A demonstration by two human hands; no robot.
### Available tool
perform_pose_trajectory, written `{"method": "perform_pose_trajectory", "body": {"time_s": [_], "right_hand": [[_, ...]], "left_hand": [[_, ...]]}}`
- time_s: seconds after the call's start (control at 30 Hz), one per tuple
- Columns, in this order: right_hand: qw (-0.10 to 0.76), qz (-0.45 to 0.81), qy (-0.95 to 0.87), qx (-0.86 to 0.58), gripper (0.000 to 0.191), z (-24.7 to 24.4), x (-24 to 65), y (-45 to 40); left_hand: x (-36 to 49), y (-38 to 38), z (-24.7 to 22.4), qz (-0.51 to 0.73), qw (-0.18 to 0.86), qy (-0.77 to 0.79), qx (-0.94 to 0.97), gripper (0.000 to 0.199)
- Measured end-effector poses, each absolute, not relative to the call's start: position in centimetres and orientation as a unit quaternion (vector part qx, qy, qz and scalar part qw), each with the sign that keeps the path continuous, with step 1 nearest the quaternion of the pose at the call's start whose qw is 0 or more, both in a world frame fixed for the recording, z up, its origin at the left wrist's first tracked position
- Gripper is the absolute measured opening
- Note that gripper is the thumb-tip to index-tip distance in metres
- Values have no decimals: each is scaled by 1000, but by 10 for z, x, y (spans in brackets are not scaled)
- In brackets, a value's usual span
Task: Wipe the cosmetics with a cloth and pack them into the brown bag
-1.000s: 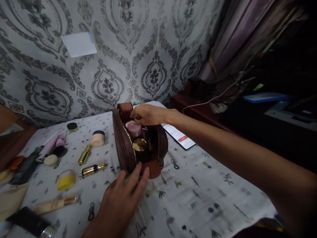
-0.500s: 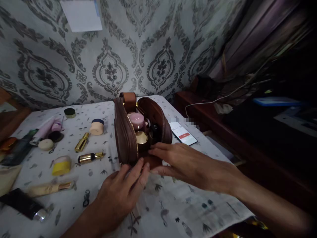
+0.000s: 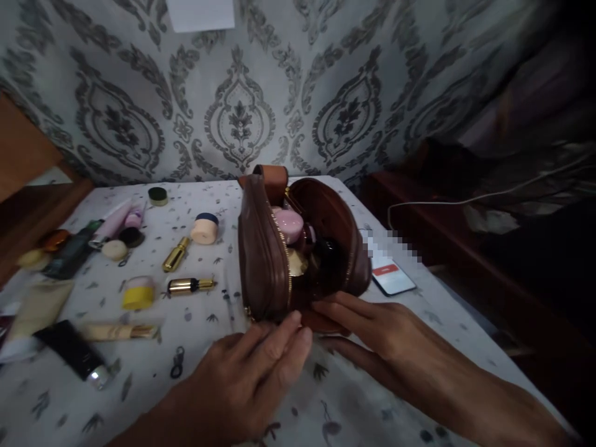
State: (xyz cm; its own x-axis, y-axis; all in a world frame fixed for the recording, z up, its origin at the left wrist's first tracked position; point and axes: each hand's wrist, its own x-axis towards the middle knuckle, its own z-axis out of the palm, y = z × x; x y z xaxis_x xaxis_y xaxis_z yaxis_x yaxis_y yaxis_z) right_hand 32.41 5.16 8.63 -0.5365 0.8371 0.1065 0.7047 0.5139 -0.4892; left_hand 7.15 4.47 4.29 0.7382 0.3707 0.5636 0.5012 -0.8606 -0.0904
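A brown leather makeup bag [image 3: 263, 254] stands unzipped on the table, its two sides spread apart. Inside are a pink-lidded jar [image 3: 288, 225], a gold-topped item [image 3: 297, 264] and a dark glossy item [image 3: 328, 249]. At the bag's near end, my left hand [image 3: 254, 372] has its fingertips and thumb closed about the lower edge, close to the zip's end. Opposite it, my right hand [image 3: 377, 332] lays its fingers over the brown end flap [image 3: 321, 321], with the thumb below. Its fingertips are partly in shadow.
Left of the bag lie two gold tubes [image 3: 190, 285], a navy-lidded jar [image 3: 205, 228], a yellow jar [image 3: 138, 293], a black tube [image 3: 72, 352] and several other cosmetics. A phone [image 3: 393, 279] rests at the bag's right. Patterned wall [image 3: 239, 118] rises behind the table.
The view has swung left and the scene sits further right. Both hands stay at the bag's near end, and the right fingers have drawn slightly back from the bag's contents onto the flap.
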Motion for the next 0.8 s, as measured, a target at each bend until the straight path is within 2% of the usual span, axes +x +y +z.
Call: {"method": "perform_pose_trajectory", "body": {"time_s": [0.2, 0.37, 0.63, 0.7, 0.8], "right_hand": [[250, 159, -860, -415, 31, 82, 319, 58], [344, 103, -844, -399, 25, 88, 303, 52], [439, 79, -789, -422, 27, 82, 281, 26], [437, 110, -804, -388, 24, 76, 270, 19], [369, 223, -825, -364, 14, 63, 247, 14]], "left_hand": [[62, 41, 38, -325, 92, -231, -913, 30], [54, 52, 41, -305, 77, -244, -917, 23], [38, 61, 30, -321, 46, -290, -900, 42], [34, 60, 29, -320, 50, -297, -899, 45], [29, 58, 25, -339, 35, -304, -890, 40]]}}
